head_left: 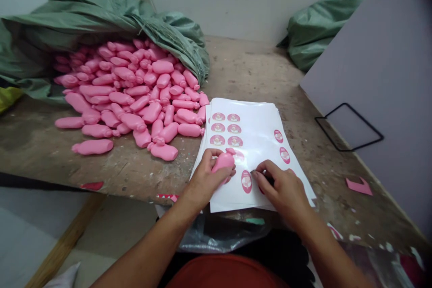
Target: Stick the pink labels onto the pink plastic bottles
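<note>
At the left, a green sack [94, 15] lies open on the worn table [239, 65], pink bottles [135, 83] spilling from its mouth. The left hand [205, 176] curls around one pink bottle [224, 161], tilted above the stack of sticker sheets [253, 119]. Just right, beside an oval sticker [246, 182], the right hand [283, 185] has thumb and fingers drawn together; whether they grip anything cannot be told. Farther right lies a pink scrap [359, 187].

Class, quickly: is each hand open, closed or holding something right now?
Left hand: closed on a pink bottle.
Right hand: fingers curled over the sticker sheet; whether it holds anything cannot be told.
</note>
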Available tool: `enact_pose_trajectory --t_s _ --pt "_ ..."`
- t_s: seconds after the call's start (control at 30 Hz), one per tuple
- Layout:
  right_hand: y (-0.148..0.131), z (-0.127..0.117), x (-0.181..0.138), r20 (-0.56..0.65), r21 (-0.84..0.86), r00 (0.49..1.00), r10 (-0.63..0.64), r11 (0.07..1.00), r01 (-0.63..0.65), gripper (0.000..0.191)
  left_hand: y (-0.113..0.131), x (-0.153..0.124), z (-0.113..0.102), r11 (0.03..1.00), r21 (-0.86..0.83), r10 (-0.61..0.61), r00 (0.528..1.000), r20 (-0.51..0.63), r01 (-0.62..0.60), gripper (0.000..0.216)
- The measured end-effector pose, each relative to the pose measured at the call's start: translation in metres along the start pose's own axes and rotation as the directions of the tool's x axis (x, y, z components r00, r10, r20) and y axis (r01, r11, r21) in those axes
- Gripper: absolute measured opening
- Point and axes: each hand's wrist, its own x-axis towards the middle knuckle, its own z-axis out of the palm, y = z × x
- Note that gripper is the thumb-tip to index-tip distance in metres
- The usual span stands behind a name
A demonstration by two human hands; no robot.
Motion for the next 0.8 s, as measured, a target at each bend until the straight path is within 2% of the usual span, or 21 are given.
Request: enact_pose_trajectory --t_s 0.2,0.27,0.33,0.37,0.43,0.5,0.53,0.57,0.63,0.7,0.8 --pt "-0.004 0.007 -0.002 -0.097 -0.249 0.991 -0.095 0.966 0.068 0.024 0.008 -0.002 0.002 0.998 -0.05 -0.04 0.999 0.013 0.041 0.043" --pt "-0.004 0.011 0.0 -0.116 -0.292 0.985 -0.124 0.952 0.085 0.03 0.009 -0.003 0.003 0.996 -0.066 -0.05 0.998 0.031 0.052 0.042" --pt "-0.004 0.012 0.002 -0.138 -0.265 0.985 -0.106 0.962 0.066 0.033 0.009 -0.003 0.003 0.995 -0.088 -0.046 0.998 0.047 0.05 0.039" --pt "-0.003 0.011 0.003 -0.135 -0.182 0.989 -0.067 0.982 0.042 0.033 0.008 -0.003 0.003 0.994 -0.096 -0.04 0.998 0.05 0.045 0.037" --pt "-0.002 0.006 0.003 -0.07 0.15 0.997 0.034 0.988 -0.024 0.035 0.006 -0.003 0.003 0.993 -0.115 -0.024 0.999 0.041 0.029 0.035" --pt "-0.003 -0.002 0.002 0.049 0.518 0.994 0.099 0.848 -0.11 0.038 0.004 -0.002 0.003 0.99 -0.142 -0.014 0.999 0.029 0.018 0.034" --pt "-0.004 -0.006 0.001 0.095 0.635 0.989 0.114 0.758 -0.148 0.039 0.004 -0.002 0.003 0.988 -0.151 -0.012 1.0 0.026 0.016 0.035" --pt "-0.006 -0.01 -0.001 0.125 0.703 0.984 0.126 0.688 -0.177 0.038 0.004 -0.003 0.002 0.988 -0.154 -0.005 1.0 0.025 0.009 0.035" --pt "-0.011 -0.016 -0.004 0.156 0.75 0.977 0.148 0.626 -0.215 0.034 0.007 -0.007 0.002 0.99 -0.141 0.016 1.0 0.023 -0.013 0.036" --pt "-0.019 -0.018 -0.007 0.156 0.765 0.976 0.15 0.606 -0.216 0.029 0.01 -0.014 0.002 0.986 -0.161 0.044 0.998 0.047 -0.036 0.037" --pt "-0.032 -0.017 -0.011 0.135 0.781 0.982 0.134 0.595 -0.188 0.033 0.016 -0.027 0.006 0.939 -0.344 0.055 0.987 0.149 0.0 0.032"
